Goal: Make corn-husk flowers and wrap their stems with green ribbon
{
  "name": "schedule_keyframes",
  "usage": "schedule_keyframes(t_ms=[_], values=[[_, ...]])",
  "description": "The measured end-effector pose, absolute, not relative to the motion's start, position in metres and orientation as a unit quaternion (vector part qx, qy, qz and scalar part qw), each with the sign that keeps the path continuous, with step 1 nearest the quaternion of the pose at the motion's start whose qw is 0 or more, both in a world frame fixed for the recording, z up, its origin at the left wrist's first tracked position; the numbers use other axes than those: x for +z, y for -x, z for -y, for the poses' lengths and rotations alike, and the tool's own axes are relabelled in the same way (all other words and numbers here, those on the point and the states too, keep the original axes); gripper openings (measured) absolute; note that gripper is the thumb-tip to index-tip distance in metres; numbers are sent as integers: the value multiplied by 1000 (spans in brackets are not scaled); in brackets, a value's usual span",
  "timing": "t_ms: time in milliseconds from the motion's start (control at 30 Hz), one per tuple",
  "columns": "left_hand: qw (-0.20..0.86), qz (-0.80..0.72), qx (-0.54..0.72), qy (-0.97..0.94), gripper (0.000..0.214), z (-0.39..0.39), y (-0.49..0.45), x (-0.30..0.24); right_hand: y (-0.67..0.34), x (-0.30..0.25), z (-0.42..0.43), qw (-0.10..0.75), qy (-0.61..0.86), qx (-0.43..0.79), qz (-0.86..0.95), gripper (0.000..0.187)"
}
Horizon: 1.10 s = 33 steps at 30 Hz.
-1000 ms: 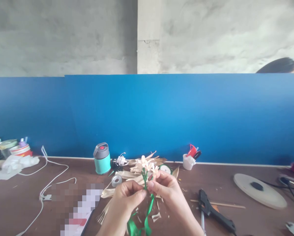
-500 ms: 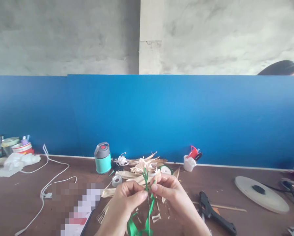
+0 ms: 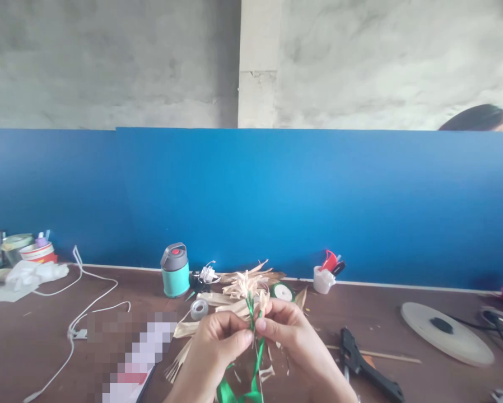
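My left hand [image 3: 221, 342] pinches a thin stem wrapped in green, topped by pale, dry petal-like strips. Close beside it, my right hand [image 3: 288, 331] has thumb and finger closed on a small pale husk piece [image 3: 263, 302] with a green-wrapped base. A green ribbon [image 3: 257, 366] hangs from between the hands and loops down to the table. The fingertips hide exactly where ribbon and stems meet. Behind the hands lies a pile of dry cream-coloured husk strips [image 3: 230, 302]. A green-rimmed spool [image 3: 282, 291] sits just past my right hand.
A tape roll [image 3: 199, 309] and turquoise flask [image 3: 176, 278] stand left of the pile. To the right are a white cup of tools [image 3: 324, 280], a black glue gun [image 3: 367, 364], a thin stick [image 3: 396, 356] and a round turntable [image 3: 447, 334]. A white cable [image 3: 73, 324] lies far left.
The pale piece in my right hand is now more upright and closer to the left stem. Both hands stay almost in place, and the hanging ribbon has shifted slightly.
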<state>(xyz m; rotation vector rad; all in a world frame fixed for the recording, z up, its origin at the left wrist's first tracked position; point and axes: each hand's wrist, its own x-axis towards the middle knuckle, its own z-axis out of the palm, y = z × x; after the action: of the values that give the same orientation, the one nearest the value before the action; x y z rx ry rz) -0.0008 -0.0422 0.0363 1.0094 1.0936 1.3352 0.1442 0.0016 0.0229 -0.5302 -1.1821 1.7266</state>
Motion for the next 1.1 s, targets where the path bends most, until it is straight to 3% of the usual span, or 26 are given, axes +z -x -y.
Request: schedule_keyframes(t_ms=[600,800,1100], values=[[579,-421,553,-426,32,44,6,37,-140,31,6,498,202,677,503,23],[628,-373,559,-392,27,44,6,40,-139,38,13,457,184,703,512,17],[636,-356,539,-422,27,43,6,38,-138,33,13,472,155,715,492,13]])
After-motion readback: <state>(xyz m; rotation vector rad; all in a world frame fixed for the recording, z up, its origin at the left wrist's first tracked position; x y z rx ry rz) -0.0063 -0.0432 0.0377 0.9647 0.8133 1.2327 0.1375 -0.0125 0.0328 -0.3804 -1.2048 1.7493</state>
